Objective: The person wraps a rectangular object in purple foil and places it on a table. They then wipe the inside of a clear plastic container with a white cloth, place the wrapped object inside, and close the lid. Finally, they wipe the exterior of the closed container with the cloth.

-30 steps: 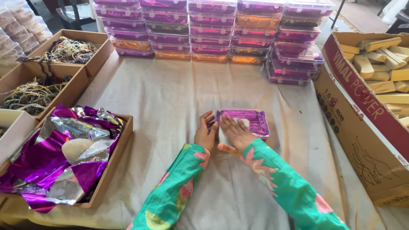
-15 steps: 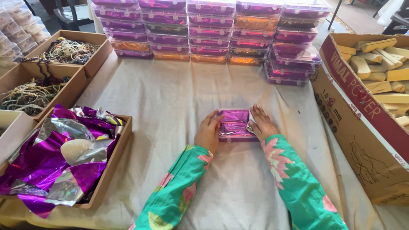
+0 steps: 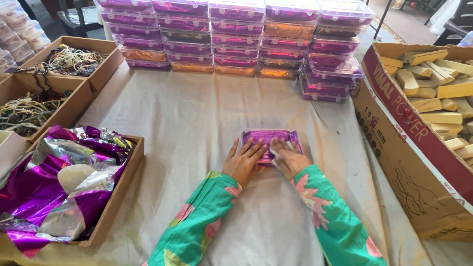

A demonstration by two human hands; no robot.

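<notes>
Both hands, the left hand (image 3: 243,162) and right hand (image 3: 289,158), were laid flat with fingers spread on a purple box (image 3: 271,140) at mid-surface (image 3: 197,123), so pressing the lid seemed underway, and even downward pressure was judged needed next.

A second ago the right hand (image 3: 289,158) lay alone across the purple box (image 3: 271,143), with the left hand (image 3: 244,161) beside the box's near-left corner. Half a second ago both hands gripped its two ends. Now both lie flat on the box's near edge (fingers spread, side by side), and the far half of the lid shows.
</notes>
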